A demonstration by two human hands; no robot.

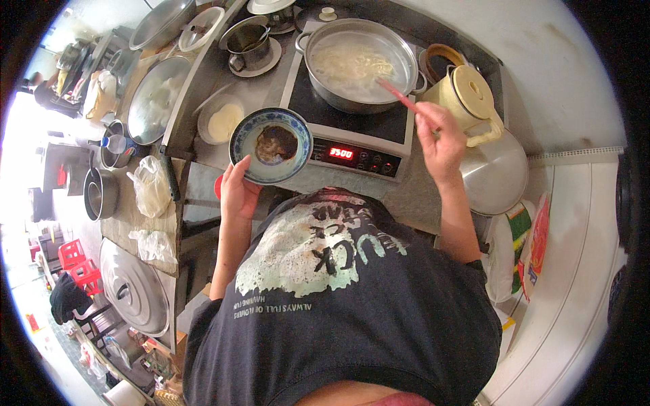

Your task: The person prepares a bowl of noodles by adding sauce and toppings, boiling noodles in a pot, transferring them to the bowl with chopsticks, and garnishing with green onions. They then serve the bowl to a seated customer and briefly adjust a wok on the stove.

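My left hand (237, 189) grips the near-left rim of a blue-and-white patterned bowl (299, 134), thumb over the edge. Dark sauce with a paler patch (275, 144) lies in the bottom of the bowl. With my right hand (441, 139) I hold pinkish-red chopsticks (397, 95), their tips down in the steel pot (335, 99). Pale noodles (350, 58) float in the cloudy, steaming water there. Under the pot is an induction cooker (365, 126) with a lit red display. The bowl is held in front of the cooker's left edge, apart from the pot.
A cream lidded jug (469, 91) stands close right of the pot, above a large steel lid (492, 172). To the left are a small bowl of creamy white fat or paste (223, 122), a metal cup (249, 53) on a saucer, and a black-handled knife or tool (170, 177).
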